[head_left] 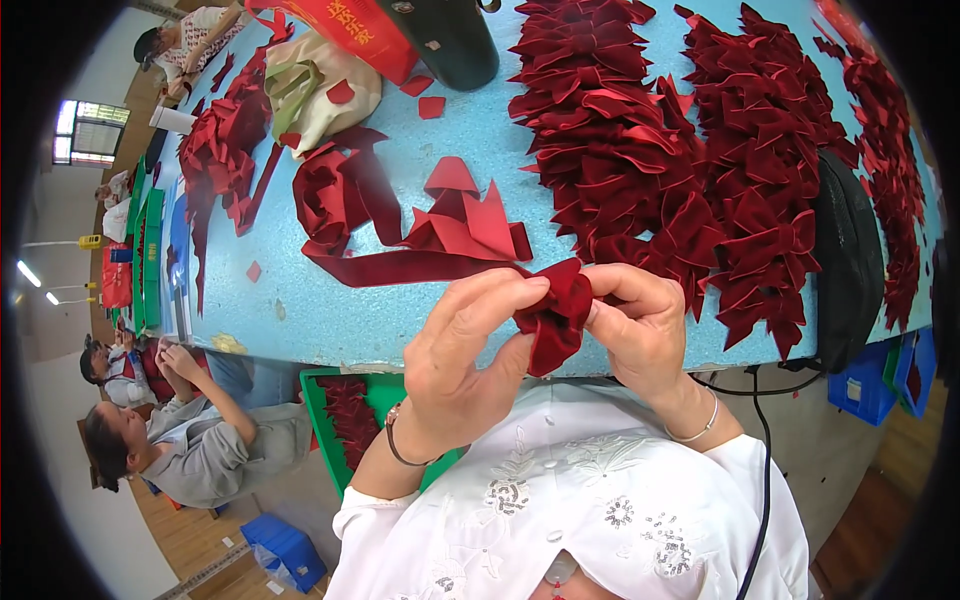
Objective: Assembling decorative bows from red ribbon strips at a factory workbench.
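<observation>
Between my two hands, just over the table's near edge, is a dark red velvet bow [556, 318]. My left hand [470, 350] pinches its left side between thumb and fingers. On the other side my right hand [640, 325] pinches the bow's right edge with thumb and forefinger. A long red velvet ribbon [400, 268] lies on the blue table [300, 318] to the left, its end reaching behind my left hand. Several cut red ribbon pieces [470, 220] rest beside it. Beyond my right hand, finished-looking velvet bows [640, 180] are laid in dense rows.
A dark cylindrical container [450, 40], a red bag [350, 35] and a cream cloth bag [325, 85] stand at the back. A black pouch [848, 260] lies at the right. Below the table edge is a green crate [318, 405] holding bows. A seated co-worker [205, 445] is at the left.
</observation>
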Demonstrator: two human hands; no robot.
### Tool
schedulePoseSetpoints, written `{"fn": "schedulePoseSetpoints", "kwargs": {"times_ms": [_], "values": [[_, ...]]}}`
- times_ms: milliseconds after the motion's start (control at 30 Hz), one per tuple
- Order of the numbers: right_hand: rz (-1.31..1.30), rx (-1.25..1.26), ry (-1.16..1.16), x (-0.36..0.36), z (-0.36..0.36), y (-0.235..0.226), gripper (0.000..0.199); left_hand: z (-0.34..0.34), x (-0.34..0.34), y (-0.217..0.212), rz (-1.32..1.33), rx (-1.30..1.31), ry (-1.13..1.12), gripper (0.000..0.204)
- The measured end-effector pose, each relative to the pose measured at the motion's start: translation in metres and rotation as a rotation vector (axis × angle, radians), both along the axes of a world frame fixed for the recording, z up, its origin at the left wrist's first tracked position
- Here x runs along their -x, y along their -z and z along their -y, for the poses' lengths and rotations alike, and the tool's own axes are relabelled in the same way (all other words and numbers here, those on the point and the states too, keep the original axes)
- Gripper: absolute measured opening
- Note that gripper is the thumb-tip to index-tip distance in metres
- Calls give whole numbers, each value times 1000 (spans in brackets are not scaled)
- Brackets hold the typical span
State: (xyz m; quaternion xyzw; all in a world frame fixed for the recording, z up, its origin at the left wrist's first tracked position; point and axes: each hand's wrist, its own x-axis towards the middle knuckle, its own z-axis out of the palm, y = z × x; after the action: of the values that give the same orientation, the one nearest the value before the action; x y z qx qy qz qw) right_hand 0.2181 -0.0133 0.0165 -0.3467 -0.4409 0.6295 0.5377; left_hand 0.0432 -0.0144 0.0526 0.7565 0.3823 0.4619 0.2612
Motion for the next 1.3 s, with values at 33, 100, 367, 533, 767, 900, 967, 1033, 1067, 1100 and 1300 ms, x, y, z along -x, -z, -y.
{"fn": "schedulePoseSetpoints", "kwargs": {"times_ms": [33,100,367,533,767,900,967,1033,1067,1100,1300], "values": [[19,-10,20,0,1,-1,19,0,0,2,-1,0,5,44],[36,-20,45,0,1,-1,19,0,-1,9,61,20,-33,44],[13,3,128,3,4,2,18,7,-15,14,410,160,-93,46],[273,-96,122,0,7,-1,17,4,-6,7,54,122,-19,54],[522,-456,183,-4,5,-1,19,-2,5,-11,-409,70,113,58],[542,-500,187,-3,7,-4,21,-2,3,-3,-321,99,105,54],[531,-495,149,-4,7,-6,19,-1,4,0,-252,82,87,52],[528,-491,131,-4,7,-6,19,-2,6,1,-232,83,115,48],[516,-484,145,-3,8,-6,18,-2,7,2,-223,84,129,46],[504,-478,159,-1,9,-5,18,-1,9,2,-221,85,127,46],[506,-427,188,7,13,-7,16,2,15,7,-204,137,143,42]]}}
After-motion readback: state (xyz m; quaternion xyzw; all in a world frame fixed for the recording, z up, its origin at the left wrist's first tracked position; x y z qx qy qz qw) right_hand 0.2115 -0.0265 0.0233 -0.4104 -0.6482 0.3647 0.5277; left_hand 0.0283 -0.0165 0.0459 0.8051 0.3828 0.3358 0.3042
